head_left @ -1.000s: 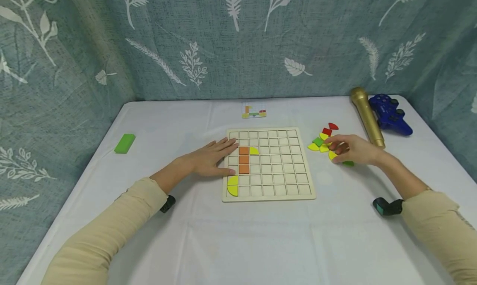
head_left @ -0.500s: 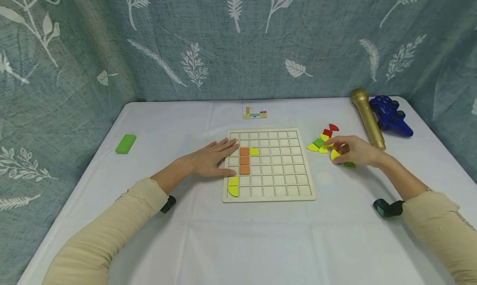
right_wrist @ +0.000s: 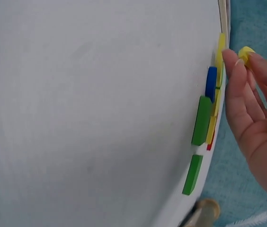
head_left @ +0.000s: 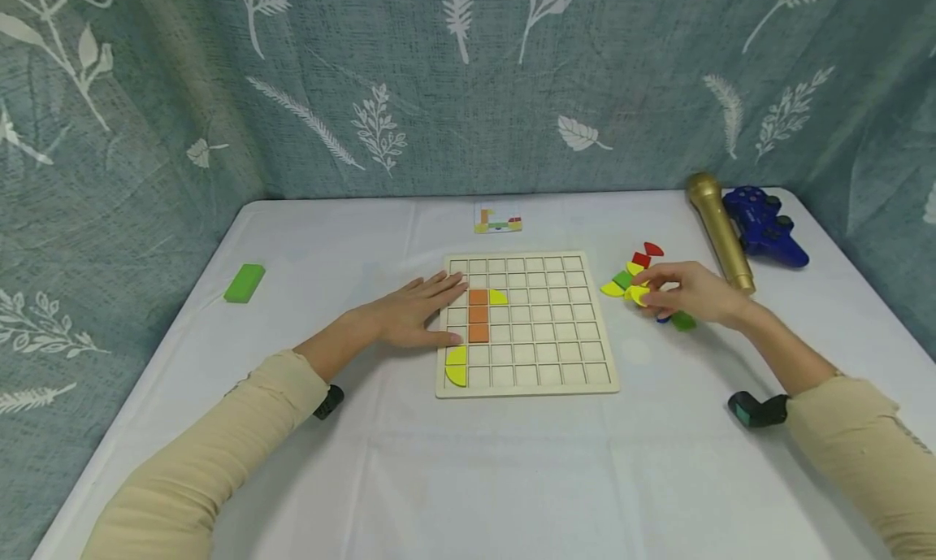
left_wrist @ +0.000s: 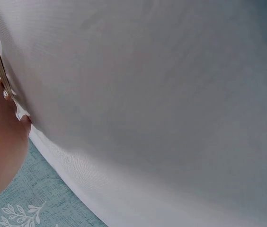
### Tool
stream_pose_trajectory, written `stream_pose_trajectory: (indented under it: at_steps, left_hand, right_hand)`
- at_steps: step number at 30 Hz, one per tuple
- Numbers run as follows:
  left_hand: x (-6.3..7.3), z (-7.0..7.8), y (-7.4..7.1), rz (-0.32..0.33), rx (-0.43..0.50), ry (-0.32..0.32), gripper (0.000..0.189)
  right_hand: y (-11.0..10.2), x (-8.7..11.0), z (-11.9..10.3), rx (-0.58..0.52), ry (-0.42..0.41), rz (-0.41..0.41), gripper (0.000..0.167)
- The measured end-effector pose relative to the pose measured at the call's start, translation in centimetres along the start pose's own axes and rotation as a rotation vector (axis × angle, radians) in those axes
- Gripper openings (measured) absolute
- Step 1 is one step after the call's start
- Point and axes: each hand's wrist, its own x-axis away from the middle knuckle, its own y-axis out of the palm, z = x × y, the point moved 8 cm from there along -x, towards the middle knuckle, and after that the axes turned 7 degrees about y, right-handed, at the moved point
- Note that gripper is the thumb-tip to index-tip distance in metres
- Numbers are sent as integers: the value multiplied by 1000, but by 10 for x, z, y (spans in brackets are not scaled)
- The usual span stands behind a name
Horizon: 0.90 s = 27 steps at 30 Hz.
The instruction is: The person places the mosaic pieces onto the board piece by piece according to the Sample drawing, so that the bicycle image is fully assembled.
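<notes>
My right hand (head_left: 691,293) has carried a yellow piece (right_wrist: 245,52) slightly leftward. A blue piece (right_wrist: 211,84) (barely) now peeks out below.

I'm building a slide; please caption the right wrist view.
A right hand pinches a yellow piece; a blue piece and green pieces lie on the white cloth.

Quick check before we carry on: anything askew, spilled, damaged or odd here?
Nothing looks spilled or damaged. The gold microphone and blue game controller at the back right look odd, since they seem unrelated to the grid board and loose coloured pieces. A green block also lies alone on the left.
</notes>
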Motion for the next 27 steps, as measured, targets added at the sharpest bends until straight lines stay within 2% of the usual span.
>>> stream_pose_trajectory:
  at_steps: [7,13,20,27]
  left_hand:
    - [0,-2,1,-7,-2,-11,89]
    - [-1,-4,2,-3,-4,-18,89]
    - [-1,-4,3,-1,-8,-8,89]
    - [-1,-4,2,11,-2,5,89]
  right_hand:
    - [13,-1,-12,8,-35,-26,32]
    - [32,-3,-25,-73,-50,-100,30]
    - [53,-8,-39,-154,-27,-154,31]
    - [74,-12,-57,-121,-63,-192,30]
